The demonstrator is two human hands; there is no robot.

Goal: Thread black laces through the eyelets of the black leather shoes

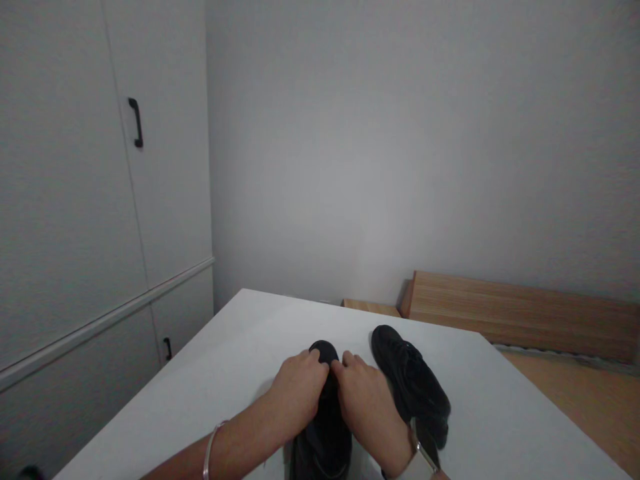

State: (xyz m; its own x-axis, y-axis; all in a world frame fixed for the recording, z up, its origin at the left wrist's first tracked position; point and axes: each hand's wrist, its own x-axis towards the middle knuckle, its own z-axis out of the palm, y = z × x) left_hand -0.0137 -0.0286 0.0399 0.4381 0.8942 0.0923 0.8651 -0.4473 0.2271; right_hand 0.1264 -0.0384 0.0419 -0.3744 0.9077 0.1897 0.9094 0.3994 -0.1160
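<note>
A black shoe (327, 437) lies on the white table (220, 393) straight in front of me, its toe pointing away. My left hand (300, 387) is closed over its left side near the toe, with curled fingers and the thumb against the upper. From the right, my right hand (365, 393) grips the same part, its thumb close to the left one. The fingers hide much of the shoe's front, and whether they pinch a lace cannot be made out. A second black shoe (410, 373), with laces, rests just right of my right hand, untouched.
White cabinet doors (170, 167) with black handles stand at the left. A grey wall rises behind the table. At the right back is a wooden headboard-like panel (500, 313), with a tan surface (575, 393) below it.
</note>
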